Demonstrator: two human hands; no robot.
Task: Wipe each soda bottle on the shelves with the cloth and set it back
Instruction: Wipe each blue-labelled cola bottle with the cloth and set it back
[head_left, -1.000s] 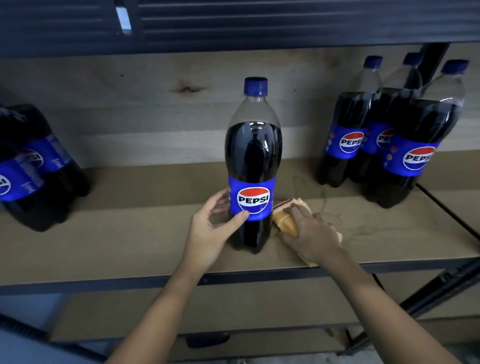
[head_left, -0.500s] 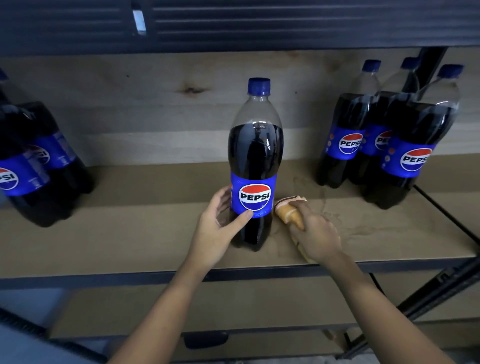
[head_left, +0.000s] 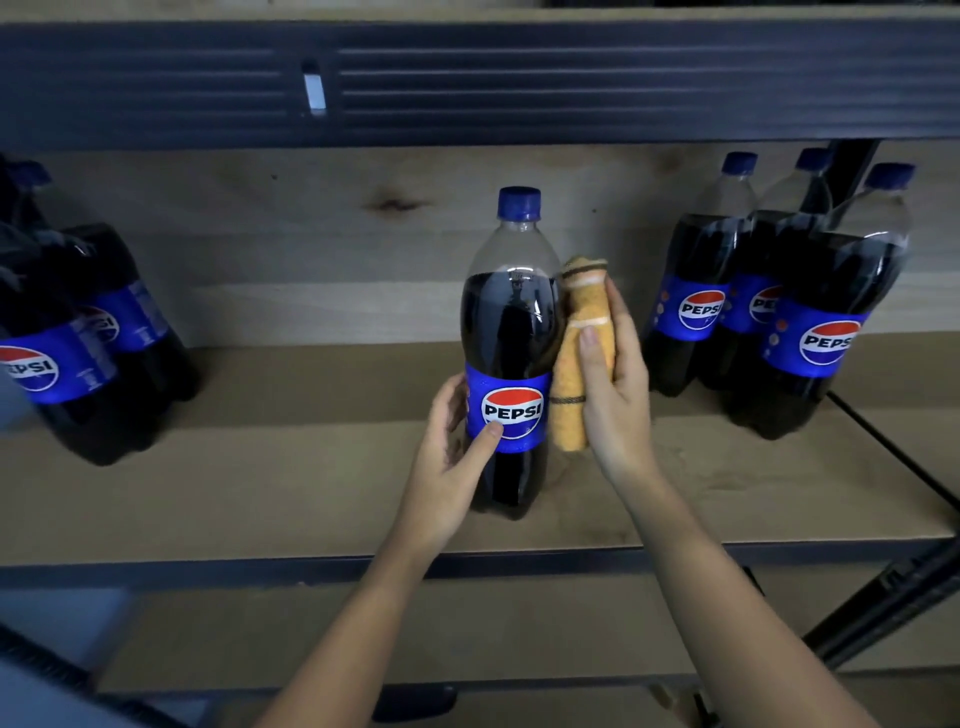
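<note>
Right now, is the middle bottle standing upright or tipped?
Upright. The bottle stands on its base on the shelf, cap on top. The left hand holds its label; the right hand presses the cloth against its side.

Not much to report on the person, honestly. Both forearms come up from the bottom edge bare, with no sleeve reaching into view at all. The left hand (head_left: 449, 462) and right hand (head_left: 615, 389) wear nothing either: no gloves, rings, watch or wristband. Fingernails look short and plain.
</note>
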